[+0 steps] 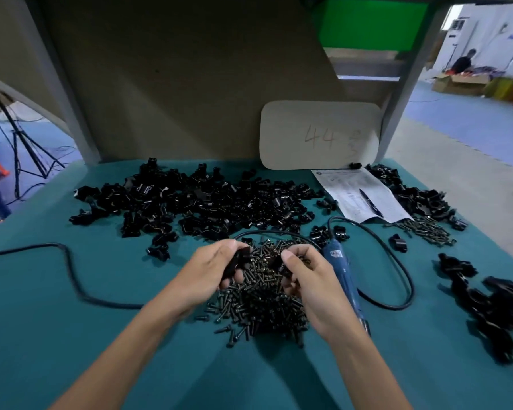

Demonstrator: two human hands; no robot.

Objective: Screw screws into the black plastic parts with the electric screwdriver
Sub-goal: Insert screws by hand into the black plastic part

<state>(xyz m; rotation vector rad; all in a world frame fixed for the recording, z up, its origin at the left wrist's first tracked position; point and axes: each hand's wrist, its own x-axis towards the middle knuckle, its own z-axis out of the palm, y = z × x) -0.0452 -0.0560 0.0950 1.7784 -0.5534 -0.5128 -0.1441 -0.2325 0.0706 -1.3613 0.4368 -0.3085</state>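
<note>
Left hand (211, 270): my fingers curl round a black part (236, 261), above the screws (261, 303).
Right hand (305, 276): I pinch a second black part (276, 261), just beside the first.
Electric screwdriver (342, 273): lies on the counter (71, 335), at 3 o'clock from that hand.
Loose black parts (190, 202): heaped at 12 o'clock.

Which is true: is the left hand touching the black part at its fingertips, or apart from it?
Touching. The head view shows the left hand holding the black part, thumb and fingers curled round it.
</note>
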